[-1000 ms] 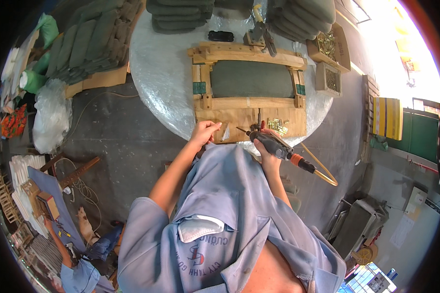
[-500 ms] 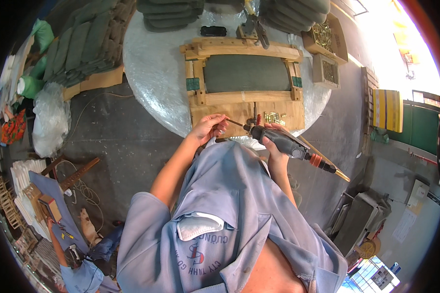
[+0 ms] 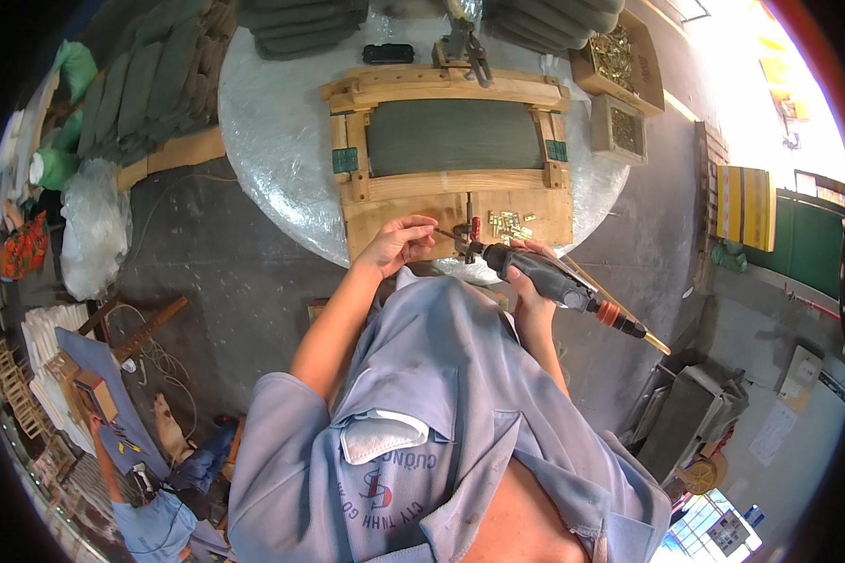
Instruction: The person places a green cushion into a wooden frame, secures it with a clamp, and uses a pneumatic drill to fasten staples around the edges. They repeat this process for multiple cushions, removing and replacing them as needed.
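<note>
My right hand (image 3: 533, 298) wraps round a dark grey power driver (image 3: 554, 280) with an orange ring at its hose end. The driver lies slanted in front of my body, and a long thin bit (image 3: 449, 234) points from it to the left. My left hand (image 3: 402, 247) is closed, thumb and fingertips pinched at the tip of that bit. Beyond both hands, a wooden clamping frame (image 3: 441, 184) surrounds a dark grey-green panel (image 3: 455, 138). Several small brass-coloured fittings (image 3: 507, 225) lie on its near board, beside a red-handled toggle clamp (image 3: 476, 228).
The frame rests on a round table wrapped in plastic film (image 3: 277, 159). Stacks of grey-green panels (image 3: 300, 28) stand at its far side. Boxes of metal parts (image 3: 615, 61) sit at the right. A yellowish hose (image 3: 582, 272) runs past the driver. Another person (image 3: 155, 525) works at the lower left.
The table and frame have shifted slightly left and away in the picture. My left hand has moved a little closer to the driver; both hands keep their grip.
</note>
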`<act>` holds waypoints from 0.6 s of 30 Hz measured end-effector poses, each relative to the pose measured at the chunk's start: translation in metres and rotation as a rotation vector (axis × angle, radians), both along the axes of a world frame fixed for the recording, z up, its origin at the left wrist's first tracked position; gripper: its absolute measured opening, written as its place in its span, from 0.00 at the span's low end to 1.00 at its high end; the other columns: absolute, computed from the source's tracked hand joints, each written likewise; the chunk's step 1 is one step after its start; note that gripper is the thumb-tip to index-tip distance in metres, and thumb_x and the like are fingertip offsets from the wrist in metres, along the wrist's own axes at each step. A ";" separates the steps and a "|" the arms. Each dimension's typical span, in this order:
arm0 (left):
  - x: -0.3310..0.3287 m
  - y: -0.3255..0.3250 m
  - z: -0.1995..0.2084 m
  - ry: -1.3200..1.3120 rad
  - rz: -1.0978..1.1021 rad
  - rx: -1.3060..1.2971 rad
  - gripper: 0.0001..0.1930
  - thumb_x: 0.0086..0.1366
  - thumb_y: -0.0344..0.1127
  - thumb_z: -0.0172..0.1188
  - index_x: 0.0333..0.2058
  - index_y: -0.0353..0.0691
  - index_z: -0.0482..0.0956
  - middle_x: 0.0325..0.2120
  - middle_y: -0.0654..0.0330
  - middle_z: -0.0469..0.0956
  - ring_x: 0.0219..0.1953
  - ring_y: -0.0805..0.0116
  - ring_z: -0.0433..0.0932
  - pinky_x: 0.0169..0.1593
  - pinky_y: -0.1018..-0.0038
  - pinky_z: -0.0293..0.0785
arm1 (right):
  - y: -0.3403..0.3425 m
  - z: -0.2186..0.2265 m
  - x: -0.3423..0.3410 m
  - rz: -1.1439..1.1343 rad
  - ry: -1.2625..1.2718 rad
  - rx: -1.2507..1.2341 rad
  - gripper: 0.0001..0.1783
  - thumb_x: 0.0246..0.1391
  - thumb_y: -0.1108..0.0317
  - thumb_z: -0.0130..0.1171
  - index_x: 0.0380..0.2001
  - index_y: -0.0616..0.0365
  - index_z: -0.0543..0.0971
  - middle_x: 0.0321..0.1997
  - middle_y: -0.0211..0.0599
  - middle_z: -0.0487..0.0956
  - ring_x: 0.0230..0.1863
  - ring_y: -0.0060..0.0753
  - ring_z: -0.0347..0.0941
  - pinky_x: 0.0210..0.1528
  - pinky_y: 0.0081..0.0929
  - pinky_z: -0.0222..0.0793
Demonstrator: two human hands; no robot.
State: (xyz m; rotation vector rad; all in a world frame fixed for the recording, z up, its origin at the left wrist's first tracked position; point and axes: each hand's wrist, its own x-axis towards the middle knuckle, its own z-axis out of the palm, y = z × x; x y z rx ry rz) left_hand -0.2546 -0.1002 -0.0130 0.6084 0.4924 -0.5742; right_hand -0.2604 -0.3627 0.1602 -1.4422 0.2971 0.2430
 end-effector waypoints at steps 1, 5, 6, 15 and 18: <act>0.003 -0.004 0.000 -0.004 0.004 -0.001 0.08 0.74 0.31 0.70 0.49 0.38 0.88 0.35 0.62 0.88 0.39 0.71 0.89 0.42 0.76 0.90 | -0.005 -0.001 0.003 -0.009 0.006 0.019 0.36 0.56 0.68 0.75 0.66 0.59 0.73 0.66 0.47 0.79 0.65 0.39 0.77 0.71 0.40 0.72; 0.012 -0.019 0.004 -0.013 0.028 0.013 0.09 0.74 0.29 0.68 0.50 0.36 0.87 0.36 0.61 0.88 0.39 0.70 0.90 0.45 0.74 0.92 | -0.027 -0.010 0.016 -0.028 0.029 0.080 0.36 0.57 0.70 0.72 0.67 0.60 0.72 0.67 0.50 0.79 0.66 0.43 0.77 0.69 0.41 0.75; 0.014 -0.022 0.006 -0.012 0.026 0.026 0.09 0.75 0.29 0.68 0.50 0.36 0.87 0.36 0.60 0.88 0.39 0.70 0.90 0.45 0.74 0.92 | -0.032 -0.011 0.020 -0.028 0.034 0.091 0.36 0.57 0.70 0.72 0.68 0.60 0.71 0.67 0.50 0.79 0.66 0.43 0.78 0.68 0.41 0.76; 0.028 -0.056 0.027 0.018 0.060 0.109 0.08 0.75 0.31 0.68 0.50 0.37 0.87 0.38 0.61 0.88 0.38 0.72 0.90 0.44 0.75 0.92 | -0.078 -0.023 0.056 -0.019 0.096 0.184 0.42 0.58 0.67 0.73 0.73 0.57 0.67 0.64 0.52 0.80 0.61 0.45 0.82 0.63 0.41 0.83; 0.041 -0.080 0.030 0.020 0.149 0.144 0.08 0.76 0.32 0.68 0.49 0.39 0.88 0.37 0.64 0.87 0.33 0.75 0.86 0.35 0.78 0.87 | -0.095 -0.026 0.070 -0.095 0.093 0.368 0.48 0.58 0.66 0.73 0.78 0.51 0.61 0.64 0.52 0.79 0.63 0.50 0.82 0.64 0.47 0.83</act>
